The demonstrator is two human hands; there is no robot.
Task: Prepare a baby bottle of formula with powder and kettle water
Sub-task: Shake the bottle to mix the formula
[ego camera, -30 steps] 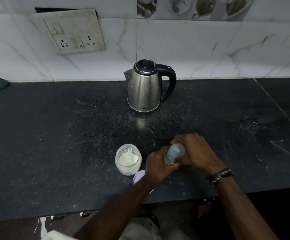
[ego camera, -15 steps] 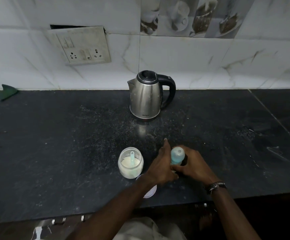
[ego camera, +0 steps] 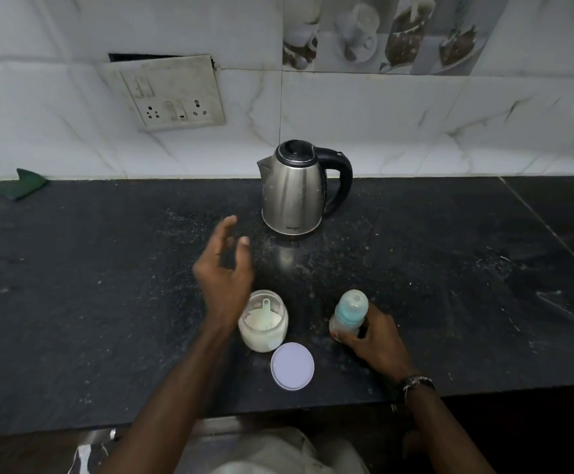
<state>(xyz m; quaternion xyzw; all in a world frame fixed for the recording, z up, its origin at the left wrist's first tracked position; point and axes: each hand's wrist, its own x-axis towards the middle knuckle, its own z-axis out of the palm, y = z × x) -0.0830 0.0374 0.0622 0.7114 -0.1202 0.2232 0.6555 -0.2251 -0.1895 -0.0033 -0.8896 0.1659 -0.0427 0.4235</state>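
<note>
Baby bottle [ego camera: 348,314]: stands upright near the front edge of the counter [ego camera: 90,285], right of the middle, with its teal collar and clear cap on; whether powder or water is inside, I cannot tell.
Right hand [ego camera: 374,340]: its fingers are wrapped round the lower body of the bottle, steadying it on the counter.
Left hand [ego camera: 225,271]: held in the air above the counter between the jar and the kettle, fingers spread apart and holding nothing.
Formula jar [ego camera: 263,321]: open, just left of the bottle, white powder inside with a scoop [ego camera: 264,311] resting in it.
Jar lid [ego camera: 292,366]: lies flat on the counter just in front of the jar, toward the front edge.
Kettle [ego camera: 295,193]: at the back edge by the tiled wall, lid down, handle to the right, untouched by either hand.
Done so far: jar opened and scoop to hand.
Left to do: judging by the capped bottle, either it must be uncapped for filling, or filling is finished; the view does not settle this.
</note>
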